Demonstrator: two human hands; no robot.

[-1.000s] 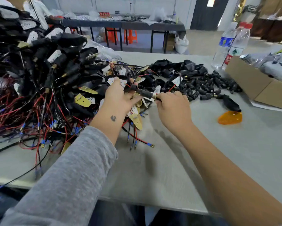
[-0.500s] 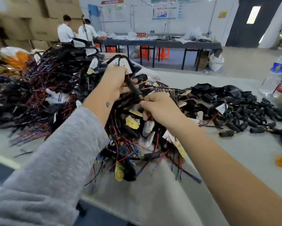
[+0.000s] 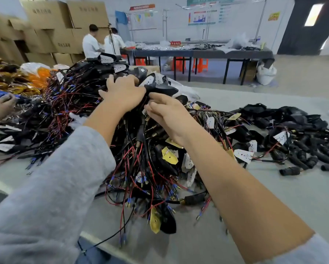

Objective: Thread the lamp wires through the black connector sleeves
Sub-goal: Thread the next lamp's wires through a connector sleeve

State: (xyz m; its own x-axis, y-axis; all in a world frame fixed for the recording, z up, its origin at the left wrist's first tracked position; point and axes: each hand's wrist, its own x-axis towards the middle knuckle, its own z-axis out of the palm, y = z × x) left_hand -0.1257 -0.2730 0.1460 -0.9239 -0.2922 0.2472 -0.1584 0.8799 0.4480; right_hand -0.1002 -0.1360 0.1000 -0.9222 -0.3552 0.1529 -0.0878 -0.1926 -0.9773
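Note:
A big tangle of lamp wires, red and black with blue-tipped ends, black lamp housings and white or yellow boards, fills the table's middle and left. My left hand lies on top of the heap with fingers spread, its thumb against a black lamp housing. My right hand hovers just right of it with relaxed, nearly straight fingers pointing left, touching the wires below that housing. Loose black connector sleeves lie scattered on the table at the right. What sits under my left palm is hidden.
Another person's hand holds something blue at the far left edge. Orange lenses and foil-wrapped parts lie behind the heap. Cardboard boxes, two people and a long dark table stand in the background. The grey table top shows at the right.
My view swung left and up. Both hands carried the sleeved lamp onto the heap; my left hand now lies spread on top and my right hand's fingers have straightened.

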